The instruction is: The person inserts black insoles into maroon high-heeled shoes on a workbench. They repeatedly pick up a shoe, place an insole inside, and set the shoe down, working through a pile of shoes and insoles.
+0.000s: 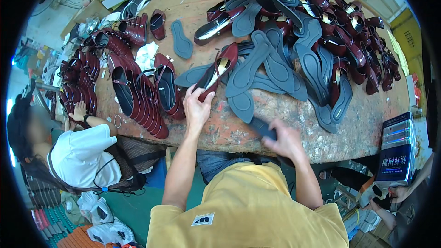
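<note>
Left hand (197,108) pinches heel end of dark red sandal (219,70) lying on counter (294,128). Right hand (285,138) closed on grey insole (262,127) at counter edge. Insole pile (275,64) just beyond both hands.

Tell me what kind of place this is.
Probably a shoe-making workshop: a worn workbench heaped with grey insoles and rows of dark red shoes. The left hand grips a shoe; the right hand holds an insole.
</note>
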Demonstrator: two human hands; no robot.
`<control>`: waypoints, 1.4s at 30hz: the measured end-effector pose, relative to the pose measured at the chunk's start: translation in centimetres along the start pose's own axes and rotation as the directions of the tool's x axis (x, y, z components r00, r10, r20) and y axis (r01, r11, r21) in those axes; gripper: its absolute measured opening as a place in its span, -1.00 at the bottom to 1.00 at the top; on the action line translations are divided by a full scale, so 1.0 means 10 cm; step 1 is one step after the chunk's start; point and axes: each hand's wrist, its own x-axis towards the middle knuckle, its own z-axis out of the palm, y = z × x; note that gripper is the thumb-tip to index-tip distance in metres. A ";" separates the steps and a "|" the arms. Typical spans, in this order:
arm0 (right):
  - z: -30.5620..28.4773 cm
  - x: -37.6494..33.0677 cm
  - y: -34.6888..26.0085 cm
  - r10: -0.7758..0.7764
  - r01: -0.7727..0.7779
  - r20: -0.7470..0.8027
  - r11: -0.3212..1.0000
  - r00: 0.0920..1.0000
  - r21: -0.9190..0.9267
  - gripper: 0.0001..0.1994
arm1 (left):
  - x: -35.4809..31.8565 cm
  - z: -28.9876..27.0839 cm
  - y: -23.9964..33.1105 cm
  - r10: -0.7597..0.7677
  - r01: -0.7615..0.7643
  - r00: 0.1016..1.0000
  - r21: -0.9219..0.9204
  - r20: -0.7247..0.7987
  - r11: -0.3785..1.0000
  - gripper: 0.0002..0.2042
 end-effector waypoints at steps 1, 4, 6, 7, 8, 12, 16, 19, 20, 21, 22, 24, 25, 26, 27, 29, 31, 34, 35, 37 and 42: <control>0.04 -0.03 -0.10 -0.093 0.093 0.175 0.996 0.980 0.009 -0.52 | 0.00 -0.02 0.01 -0.208 0.216 0.976 -0.243 0.056 0.946 -0.77; 0.14 0.27 -0.30 -0.240 0.214 0.233 0.968 0.943 0.132 -0.52 | -0.02 -0.21 0.11 -0.415 0.453 0.884 -0.619 0.217 0.641 -0.81; 0.23 0.67 -0.21 -0.350 0.338 0.062 0.930 0.935 0.143 -0.53 | -0.07 -0.38 0.21 -0.317 0.343 0.933 -0.695 0.172 0.632 -0.81; 0.30 0.90 -0.13 -0.413 0.422 -0.104 0.902 0.905 0.092 -0.54 | -0.11 -0.49 0.28 -0.192 0.211 0.976 -0.687 0.106 0.695 -0.79; 0.25 1.11 -0.13 -0.337 0.357 -0.175 0.929 0.925 0.096 -0.54 | -0.14 -0.67 0.41 -0.131 0.216 0.976 -0.696 0.175 0.684 -0.82; 0.04 2.04 0.34 -0.157 0.334 -0.378 0.819 0.913 0.467 -0.56 | -0.49 -0.83 0.37 0.044 0.289 0.901 -0.672 0.432 0.682 -0.82; -0.68 1.77 0.31 -0.102 0.281 -0.298 0.698 0.949 0.659 -0.60 | -0.77 -0.49 0.10 0.418 -0.217 0.801 -0.442 0.429 0.870 -0.79; -0.94 1.36 0.38 -0.125 0.271 -0.295 0.805 0.947 0.528 -0.57 | -0.81 -0.44 0.08 0.400 -0.347 0.736 -0.203 0.546 0.916 -0.72; -0.91 1.23 0.39 -0.147 0.264 -0.245 0.783 0.958 0.563 -0.57 | -0.82 -0.45 0.20 0.395 -0.396 0.734 -0.123 0.553 0.910 -0.68; -0.88 1.08 0.40 -0.166 0.252 -0.196 0.763 0.966 0.595 -0.57 | -0.81 -0.51 0.50 0.392 -0.443 0.730 -0.048 0.559 0.895 -0.64; -0.83 0.97 0.44 -0.131 0.175 -0.118 0.791 0.984 0.586 -0.56 | -0.84 -0.49 0.70 0.389 -0.488 0.727 0.027 0.566 0.872 -0.61; -0.67 0.79 0.37 -0.199 0.221 -0.100 0.810 0.975 0.544 -0.58 | -1.00 -0.31 0.79 0.427 -0.568 0.607 -0.010 0.670 0.823 -0.55; -0.64 0.70 0.27 -0.215 0.211 -0.054 0.821 0.975 0.531 -0.59 | -1.06 -0.24 0.78 0.473 -0.613 0.576 -0.031 0.667 0.790 -0.55; -0.60 0.62 0.23 -0.257 0.254 -0.047 0.883 0.965 0.395 -0.66 | -1.13 -0.24 0.72 0.505 -0.596 0.593 -0.080 0.627 0.799 -0.60; -0.54 0.55 0.18 -0.374 0.384 -0.096 0.861 0.922 0.334 -0.69 | -1.13 -0.30 0.70 0.520 -0.586 0.604 -0.106 0.604 0.803 -0.61; -0.48 0.46 0.09 -0.389 0.381 0.056 0.917 0.920 0.116 -0.68 | -1.13 -0.49 0.61 0.537 -0.561 0.625 -0.153 0.567 0.814 -0.61; -0.33 0.46 -0.07 -0.489 0.493 0.102 0.869 0.867 -0.029 -0.68 | -1.09 -0.65 0.55 0.511 -0.486 0.752 -0.174 0.416 0.856 -0.67; 0.05 0.61 -0.24 -0.573 0.588 0.143 0.802 0.807 -0.107 -0.71 | -0.99 -0.69 0.50 0.255 -0.245 0.934 -0.069 0.251 0.967 -0.69; 0.12 0.65 -0.31 -0.579 0.594 0.143 0.799 0.803 -0.096 -0.71 | -0.90 -0.69 0.51 0.190 -0.191 0.934 -0.025 0.303 0.981 -0.60; 0.23 0.73 -0.36 -0.605 0.617 0.135 0.783 0.784 -0.078 -0.71 | -0.87 -0.64 0.50 -0.027 0.070 0.905 -0.087 0.425 0.994 -0.53; 0.32 0.75 -0.41 -0.618 0.632 0.139 0.767 0.774 -0.112 -0.78 | -0.82 -0.63 0.49 -0.065 0.124 0.874 -0.093 0.482 0.988 -0.47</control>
